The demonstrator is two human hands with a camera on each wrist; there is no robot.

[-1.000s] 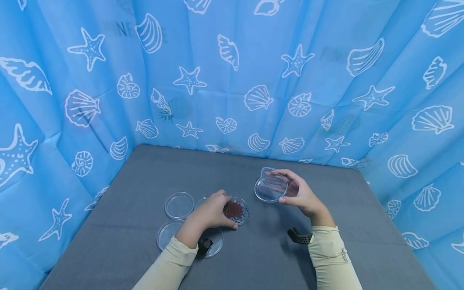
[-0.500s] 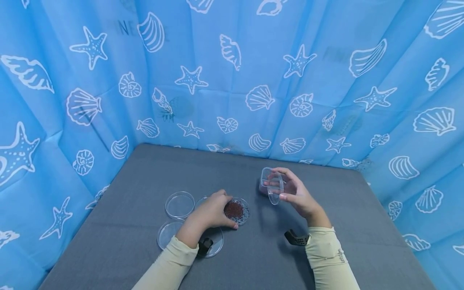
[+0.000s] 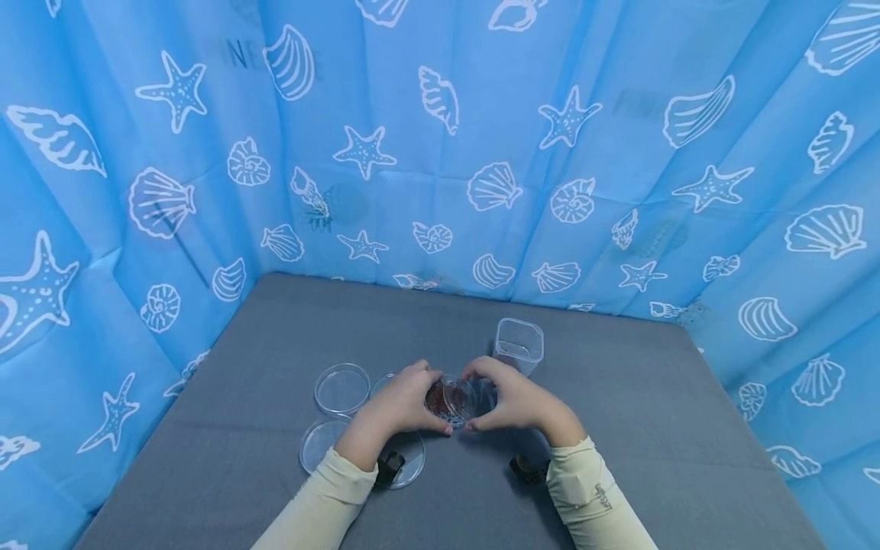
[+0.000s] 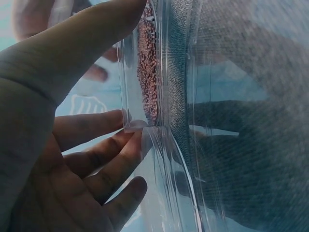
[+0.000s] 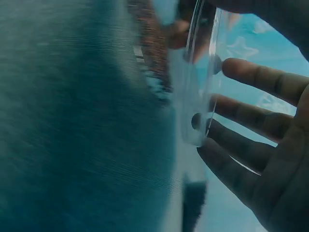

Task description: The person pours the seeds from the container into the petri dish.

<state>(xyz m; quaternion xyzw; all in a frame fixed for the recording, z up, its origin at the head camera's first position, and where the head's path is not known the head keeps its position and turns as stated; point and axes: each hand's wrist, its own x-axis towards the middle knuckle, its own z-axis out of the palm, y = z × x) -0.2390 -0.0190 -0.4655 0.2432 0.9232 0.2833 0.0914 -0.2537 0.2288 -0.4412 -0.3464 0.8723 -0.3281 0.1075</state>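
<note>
A clear round petri dish (image 3: 436,413) with reddish-brown granules (image 4: 147,67) stands on the grey table, some pale bits around the granules. My left hand (image 3: 400,401) holds this dish at its left side, thumb and fingers on opposite edges. From the right, my right hand (image 3: 517,397) holds a clear round lid (image 5: 200,77) by its edge. In the head view the lid is tilted and overlaps the right part of the dish. Whether the two touch, I cannot tell.
A clear square tub (image 3: 520,336) stands behind my right hand. Several clear petri dish parts lie left of and under my left arm, among them an upper-left dish (image 3: 342,389) and a lower-left one (image 3: 312,443). A blue shell-patterned curtain (image 3: 440,137) surrounds the table.
My right hand has brought the lid from in front of the square tub leftward and nearer, to the granule dish. The lid tilted on the way. My left hand has kept its place.
</note>
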